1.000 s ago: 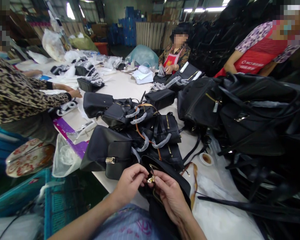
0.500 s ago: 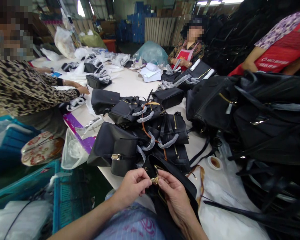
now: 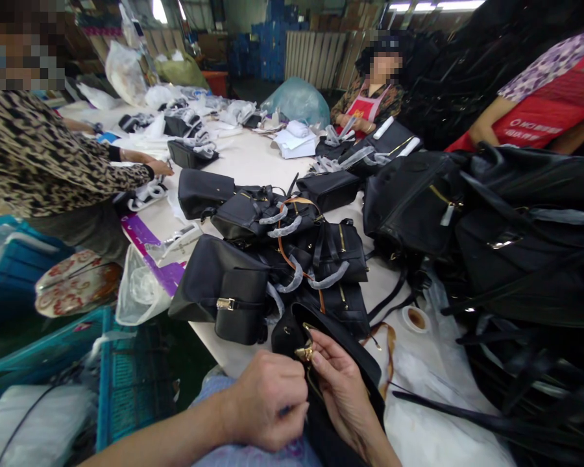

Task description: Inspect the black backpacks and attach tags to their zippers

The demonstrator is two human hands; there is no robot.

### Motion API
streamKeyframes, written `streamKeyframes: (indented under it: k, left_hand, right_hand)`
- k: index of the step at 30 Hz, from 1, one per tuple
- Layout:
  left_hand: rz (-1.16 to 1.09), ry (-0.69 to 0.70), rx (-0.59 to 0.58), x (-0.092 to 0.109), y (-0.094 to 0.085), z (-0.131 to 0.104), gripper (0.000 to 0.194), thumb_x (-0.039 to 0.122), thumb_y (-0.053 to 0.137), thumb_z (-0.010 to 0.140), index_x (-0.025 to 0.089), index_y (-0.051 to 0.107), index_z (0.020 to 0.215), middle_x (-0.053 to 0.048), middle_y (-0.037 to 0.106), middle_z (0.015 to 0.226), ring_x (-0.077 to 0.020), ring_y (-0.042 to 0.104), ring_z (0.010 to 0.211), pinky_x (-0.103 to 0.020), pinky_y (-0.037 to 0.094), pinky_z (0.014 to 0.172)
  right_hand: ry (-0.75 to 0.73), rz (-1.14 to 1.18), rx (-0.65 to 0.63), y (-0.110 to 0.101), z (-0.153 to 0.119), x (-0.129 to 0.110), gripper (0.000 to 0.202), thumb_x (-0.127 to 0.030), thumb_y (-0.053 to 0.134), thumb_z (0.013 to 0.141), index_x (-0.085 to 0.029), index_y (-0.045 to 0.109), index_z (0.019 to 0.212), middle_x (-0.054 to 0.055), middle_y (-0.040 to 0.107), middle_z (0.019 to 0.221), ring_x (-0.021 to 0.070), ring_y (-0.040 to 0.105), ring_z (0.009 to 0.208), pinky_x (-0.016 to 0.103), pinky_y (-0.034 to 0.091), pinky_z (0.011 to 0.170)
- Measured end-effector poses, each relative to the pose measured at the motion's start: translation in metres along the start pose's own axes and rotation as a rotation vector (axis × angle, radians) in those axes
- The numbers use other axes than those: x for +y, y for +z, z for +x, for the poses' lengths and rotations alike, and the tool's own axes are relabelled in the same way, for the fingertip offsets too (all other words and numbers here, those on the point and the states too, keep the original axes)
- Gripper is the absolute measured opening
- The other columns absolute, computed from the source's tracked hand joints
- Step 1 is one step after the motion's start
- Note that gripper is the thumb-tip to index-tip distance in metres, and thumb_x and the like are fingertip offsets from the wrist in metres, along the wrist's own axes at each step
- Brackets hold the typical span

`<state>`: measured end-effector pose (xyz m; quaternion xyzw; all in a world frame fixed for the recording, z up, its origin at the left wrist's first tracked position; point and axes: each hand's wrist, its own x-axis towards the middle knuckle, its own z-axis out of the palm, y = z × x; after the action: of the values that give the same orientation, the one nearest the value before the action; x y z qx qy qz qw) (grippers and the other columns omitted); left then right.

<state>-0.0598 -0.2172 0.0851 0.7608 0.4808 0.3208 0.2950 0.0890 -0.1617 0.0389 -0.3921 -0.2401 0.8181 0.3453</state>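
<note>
A black handbag [image 3: 353, 353] lies over my lap at the table edge, its opening toward me. My right hand [image 3: 343, 383] pinches a small gold metal clasp [image 3: 305, 352] at the bag's opening between thumb and fingers. My left hand [image 3: 272, 399] is curled into a fist just left of the clasp, apart from it. Its fingertips are turned out of sight, so anything inside them is hidden. Just beyond my hands stands a black backpack [image 3: 241, 301] with a gold buckle on its front strap.
More black bags [image 3: 340, 250] with plastic-wrapped handles cover the table ahead. A large pile of bags [image 3: 516, 240] rises on the right, near a tape roll [image 3: 415, 319]. Blue-green crates [image 3: 104, 389] stand at lower left. Co-workers are at the left, far side and right.
My left hand has let go of the gold clasp, drawn back toward me and curled into a fist. My right hand keeps its pinch on the clasp.
</note>
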Motion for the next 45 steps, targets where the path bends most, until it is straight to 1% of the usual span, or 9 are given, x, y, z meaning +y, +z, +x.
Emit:
streamKeyframes:
  k: [4,6,8,11,16,24,31,38,45]
  left_hand:
    - [-0.337,-0.337,0.022,-0.004,-0.006,-0.005,0.029,0.024,0.046,0.087,0.019,0.040,0.059,0.002,0.046,0.059,-0.0094,0.044,0.054,-0.023,0.033,0.052]
    - [-0.601,-0.611,0.065,-0.010,-0.001,-0.005,0.008,0.024,0.048,0.082,0.019,0.049,0.076,0.003,0.054,0.066,-0.0086,0.049,0.049,-0.020,0.037,0.047]
    - [-0.883,-0.778,0.023,-0.015,0.006,-0.004,0.019,0.025,0.052,0.075,0.018,0.049,0.093,0.002,0.061,0.068,-0.0096,0.053,0.043,-0.020,0.041,0.041]
    - [-1.085,-0.807,0.044,-0.016,0.017,-0.001,0.025,0.030,0.057,0.072,0.016,0.049,0.091,0.000,0.064,0.063,-0.0132,0.060,0.044,-0.022,0.047,0.040]
    - [-1.098,-0.845,0.203,-0.017,0.025,0.003,0.020,0.027,0.063,0.067,0.016,0.050,0.078,0.001,0.064,0.057,-0.0123,0.061,0.044,-0.020,0.048,0.042]
    - [-1.090,-0.798,0.255,-0.022,0.030,0.003,0.012,0.016,0.059,0.067,0.015,0.053,0.078,0.002,0.063,0.060,-0.0096,0.060,0.045,-0.020,0.051,0.045]
    - [-1.013,-0.707,0.181,-0.019,0.022,0.004,0.018,0.020,0.060,0.077,0.013,0.060,0.094,-0.002,0.067,0.071,-0.0120,0.064,0.055,-0.024,0.053,0.055]
    - [-0.222,-0.280,0.117,-0.026,0.007,0.015,0.021,0.021,0.056,0.088,0.022,0.072,0.102,-0.003,0.069,0.081,-0.0149,0.062,0.075,-0.024,0.045,0.070]
    - [-0.244,-0.082,-0.010,-0.039,-0.002,0.030,0.022,0.020,0.054,0.089,0.019,0.072,0.102,-0.006,0.067,0.085,-0.0167,0.061,0.081,-0.025,0.047,0.074]
  right_hand:
    - [0.037,0.032,-0.016,-0.008,-0.003,0.000,0.046,-0.034,0.090,0.057,-0.022,0.074,0.098,0.004,0.073,0.087,0.0145,0.064,0.081,0.025,0.047,0.078]
    - [0.036,0.022,-0.017,-0.011,-0.004,0.001,0.044,-0.033,0.090,0.056,-0.023,0.074,0.096,0.004,0.073,0.087,0.0146,0.064,0.080,0.025,0.047,0.077]
    - [0.024,0.001,-0.021,-0.014,-0.005,0.005,0.041,-0.033,0.090,0.057,-0.024,0.074,0.094,0.003,0.072,0.086,0.0144,0.063,0.080,0.024,0.047,0.076]
    - [0.000,-0.055,-0.038,-0.021,-0.006,0.013,0.036,-0.032,0.087,0.061,-0.025,0.073,0.093,0.002,0.071,0.083,0.0140,0.062,0.078,0.024,0.047,0.075]
    - [-0.032,-0.136,-0.038,-0.027,-0.005,0.021,0.035,-0.032,0.086,0.063,-0.024,0.072,0.094,0.002,0.069,0.081,0.0151,0.060,0.076,0.027,0.046,0.074]
    - [-0.016,-0.095,-0.019,-0.023,-0.002,0.016,0.035,-0.031,0.085,0.064,-0.024,0.072,0.096,0.002,0.069,0.084,0.0159,0.062,0.078,0.028,0.048,0.075]
    - [0.019,0.005,0.018,-0.019,0.001,0.012,0.046,-0.033,0.084,0.066,-0.027,0.069,0.109,0.003,0.071,0.097,0.0168,0.064,0.086,0.030,0.050,0.080]
    - [0.116,0.097,0.041,-0.014,0.006,0.007,0.044,-0.029,0.086,0.064,-0.024,0.071,0.105,0.002,0.073,0.090,0.0136,0.065,0.074,0.025,0.051,0.067]
    - [0.195,0.205,0.028,-0.022,0.012,0.008,0.033,-0.020,0.086,0.063,-0.022,0.072,0.093,-0.004,0.069,0.076,0.0052,0.060,0.058,0.013,0.048,0.052]
